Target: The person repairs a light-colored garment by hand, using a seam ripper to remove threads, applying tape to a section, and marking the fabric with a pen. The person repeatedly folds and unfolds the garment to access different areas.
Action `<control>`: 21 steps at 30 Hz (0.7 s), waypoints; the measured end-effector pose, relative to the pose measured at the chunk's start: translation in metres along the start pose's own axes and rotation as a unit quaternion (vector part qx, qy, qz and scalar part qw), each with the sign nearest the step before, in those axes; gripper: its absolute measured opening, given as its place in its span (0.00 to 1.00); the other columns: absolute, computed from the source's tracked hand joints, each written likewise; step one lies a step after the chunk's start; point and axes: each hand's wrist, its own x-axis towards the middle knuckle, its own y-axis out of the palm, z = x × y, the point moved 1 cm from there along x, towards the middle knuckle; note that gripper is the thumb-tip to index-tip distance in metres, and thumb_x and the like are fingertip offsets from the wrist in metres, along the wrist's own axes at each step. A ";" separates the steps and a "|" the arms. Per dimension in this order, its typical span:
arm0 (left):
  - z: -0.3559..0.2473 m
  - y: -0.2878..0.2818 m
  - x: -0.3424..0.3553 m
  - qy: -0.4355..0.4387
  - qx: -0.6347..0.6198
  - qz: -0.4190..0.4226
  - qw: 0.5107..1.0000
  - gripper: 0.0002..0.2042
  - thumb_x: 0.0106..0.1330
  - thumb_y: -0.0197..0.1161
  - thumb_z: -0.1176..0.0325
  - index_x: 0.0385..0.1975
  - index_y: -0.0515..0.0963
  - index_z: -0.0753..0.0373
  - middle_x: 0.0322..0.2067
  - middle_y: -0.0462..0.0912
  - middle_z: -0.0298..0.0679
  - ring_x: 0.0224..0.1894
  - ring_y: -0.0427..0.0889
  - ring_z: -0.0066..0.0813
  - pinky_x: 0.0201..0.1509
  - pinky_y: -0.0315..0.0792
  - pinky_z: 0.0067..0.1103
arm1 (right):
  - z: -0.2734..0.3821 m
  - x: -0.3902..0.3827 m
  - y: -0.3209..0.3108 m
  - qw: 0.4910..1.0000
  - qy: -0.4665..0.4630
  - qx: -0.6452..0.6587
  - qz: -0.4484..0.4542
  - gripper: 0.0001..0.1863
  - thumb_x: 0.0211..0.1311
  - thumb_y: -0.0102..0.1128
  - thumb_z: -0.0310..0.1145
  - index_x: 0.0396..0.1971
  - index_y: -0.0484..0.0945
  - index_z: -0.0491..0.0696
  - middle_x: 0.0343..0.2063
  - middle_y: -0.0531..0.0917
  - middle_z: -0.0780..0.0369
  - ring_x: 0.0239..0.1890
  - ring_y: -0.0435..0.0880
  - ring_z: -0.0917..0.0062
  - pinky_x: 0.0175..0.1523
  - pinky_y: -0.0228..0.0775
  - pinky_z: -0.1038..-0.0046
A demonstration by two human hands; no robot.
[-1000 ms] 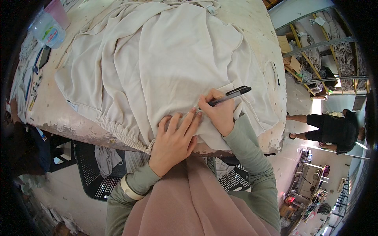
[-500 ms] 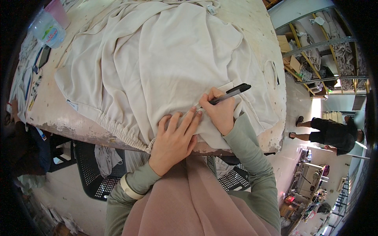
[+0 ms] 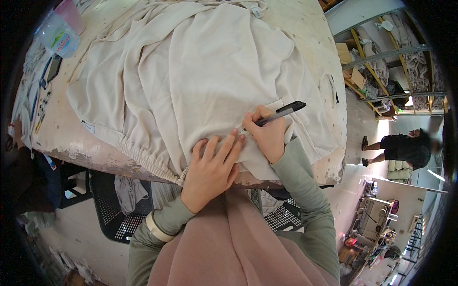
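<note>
A cream garment (image 3: 214,66) with a gathered elastic edge lies spread in loose folds over the worn table (image 3: 67,133). My left hand (image 3: 210,167) rests flat on its near part, fingers stretched out and slightly spread, pressing the cloth down. Just right of those fingertips, my right hand (image 3: 267,136) grips a pen (image 3: 281,113) with a black cap end and a clear barrel. The pen slants up to the right, its lower end down at the cloth. My right fingers hide the pen's tip. A small white label (image 3: 88,127) shows at the garment's left edge.
At the far left stand a clear plastic cup (image 3: 64,42) and a pink container (image 3: 71,16), with a dark phone (image 3: 54,68) nearby. Dark perforated baskets (image 3: 112,209) with cloth sit below the table edge. Shelves (image 3: 386,57) and a person (image 3: 405,148) are off to the right.
My right hand and the pen have shifted very slightly right. My left hand and the garment stay put. The person at the right has moved and turned while walking.
</note>
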 end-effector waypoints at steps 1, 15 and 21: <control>0.000 0.000 0.000 -0.001 -0.002 0.002 1.000 0.31 0.53 0.60 0.64 0.61 0.66 0.56 0.60 0.66 0.35 0.53 0.66 0.37 0.58 0.60 0.35 | 0.000 0.000 0.000 1.000 0.001 0.004 -0.007 0.15 0.54 0.61 0.26 0.14 0.66 0.43 0.10 0.66 0.70 0.16 0.61 0.91 0.19 0.52 0.81; 0.000 0.000 0.000 0.001 -0.002 0.003 1.000 0.30 0.54 0.59 0.63 0.61 0.66 0.56 0.60 0.66 0.35 0.54 0.66 0.37 0.58 0.60 0.35 | 0.003 0.001 -0.001 1.000 0.010 0.000 -0.017 0.14 0.52 0.61 0.24 0.13 0.65 0.42 0.11 0.65 0.69 0.17 0.59 0.90 0.21 0.51 0.80; 0.001 -0.001 0.000 0.005 0.000 0.002 1.000 0.30 0.55 0.59 0.62 0.61 0.66 0.56 0.60 0.66 0.35 0.53 0.67 0.36 0.58 0.60 0.35 | 0.004 0.000 0.000 1.000 0.010 0.002 -0.028 0.15 0.51 0.60 0.23 0.14 0.64 0.42 0.12 0.63 0.71 0.20 0.59 0.89 0.23 0.51 0.80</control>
